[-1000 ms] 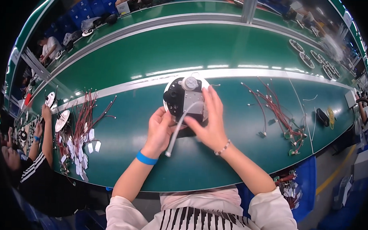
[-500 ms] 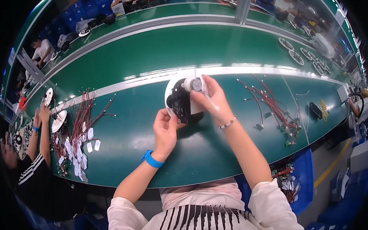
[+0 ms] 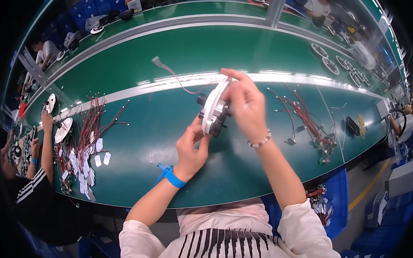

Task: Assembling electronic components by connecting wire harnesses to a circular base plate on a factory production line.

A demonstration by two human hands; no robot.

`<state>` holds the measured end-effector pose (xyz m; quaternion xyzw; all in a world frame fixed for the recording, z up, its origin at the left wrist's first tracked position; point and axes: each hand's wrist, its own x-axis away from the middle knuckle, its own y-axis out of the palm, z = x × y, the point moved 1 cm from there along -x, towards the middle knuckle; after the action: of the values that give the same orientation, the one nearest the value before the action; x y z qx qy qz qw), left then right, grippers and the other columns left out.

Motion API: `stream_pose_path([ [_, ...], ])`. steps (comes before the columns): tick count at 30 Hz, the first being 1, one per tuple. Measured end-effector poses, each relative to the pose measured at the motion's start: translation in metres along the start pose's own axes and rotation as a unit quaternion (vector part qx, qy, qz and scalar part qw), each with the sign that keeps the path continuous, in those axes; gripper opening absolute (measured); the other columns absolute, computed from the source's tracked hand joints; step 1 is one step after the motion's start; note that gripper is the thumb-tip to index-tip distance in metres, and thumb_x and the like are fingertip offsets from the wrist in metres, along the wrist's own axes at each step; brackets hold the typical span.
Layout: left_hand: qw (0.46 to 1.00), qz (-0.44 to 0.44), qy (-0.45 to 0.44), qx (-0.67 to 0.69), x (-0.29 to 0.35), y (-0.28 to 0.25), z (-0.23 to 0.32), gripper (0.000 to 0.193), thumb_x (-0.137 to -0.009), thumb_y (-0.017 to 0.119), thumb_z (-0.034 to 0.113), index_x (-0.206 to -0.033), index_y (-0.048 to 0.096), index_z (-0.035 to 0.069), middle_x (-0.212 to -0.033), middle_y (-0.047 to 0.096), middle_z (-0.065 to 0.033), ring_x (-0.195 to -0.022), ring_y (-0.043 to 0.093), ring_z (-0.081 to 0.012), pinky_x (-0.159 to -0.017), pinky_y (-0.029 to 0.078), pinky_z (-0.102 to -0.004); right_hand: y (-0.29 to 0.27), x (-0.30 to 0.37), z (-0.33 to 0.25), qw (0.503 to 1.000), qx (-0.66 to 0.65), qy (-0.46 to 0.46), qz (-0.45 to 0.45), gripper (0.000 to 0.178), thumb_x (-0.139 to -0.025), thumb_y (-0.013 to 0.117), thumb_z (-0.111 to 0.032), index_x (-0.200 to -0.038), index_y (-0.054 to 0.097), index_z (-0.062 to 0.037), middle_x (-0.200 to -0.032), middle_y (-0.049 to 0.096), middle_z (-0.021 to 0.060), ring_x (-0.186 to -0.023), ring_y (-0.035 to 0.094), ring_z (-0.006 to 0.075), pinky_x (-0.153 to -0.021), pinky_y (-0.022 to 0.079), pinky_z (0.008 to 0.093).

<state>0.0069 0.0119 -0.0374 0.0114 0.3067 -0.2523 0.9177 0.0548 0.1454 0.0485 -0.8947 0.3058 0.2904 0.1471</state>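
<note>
Green worktop [image 3: 136,176], metal-edged, runs across the bench. White disc assembly [image 3: 210,112] is held up over it between both hands, tipped nearly edge-on, black and metal parts on its right side, another black part poking out left. Left hand [image 3: 192,151] has thumb and fingers closed on the disc's lower end. Right hand [image 3: 249,105] is half curled at the upper end, motion-blurred; can't tell if it actually grips. Thin cable [image 3: 177,80] trails off behind the disc to the upper left, connector [image 3: 157,61] at its free end. Further left: red-brown wire bundle [image 3: 89,125] with white tags [image 3: 80,170], and a white disc [image 3: 63,130] beside it, near a co-worker's arm [image 3: 47,144]. Right side: second wire bundle [image 3: 307,119] with small green boards [image 3: 324,159], then yellow cord [image 3: 361,127]. White rings [image 3: 330,65] lie beyond, upper right.
</note>
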Motion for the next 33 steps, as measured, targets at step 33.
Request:
stream_pose_path([
  [33, 0.816, -0.527, -0.235, -0.040, -0.026, -0.021, 0.022, 0.022, -0.073, 0.061, 0.010, -0.091, 0.054, -0.001, -0.070, 0.059, -0.0049, -0.056, 0.055, -0.0095, -0.048, 0.045, -0.0205, -0.016, -0.014, -0.068, 0.940, -0.258, 0.201, -0.102, 0.024, -0.086, 0.046, -0.025, -0.084, 0.052, -0.0016, -0.048, 0.025, -0.0087, -0.037, 0.018, 0.0006, -0.033, 0.013, 0.0174],
])
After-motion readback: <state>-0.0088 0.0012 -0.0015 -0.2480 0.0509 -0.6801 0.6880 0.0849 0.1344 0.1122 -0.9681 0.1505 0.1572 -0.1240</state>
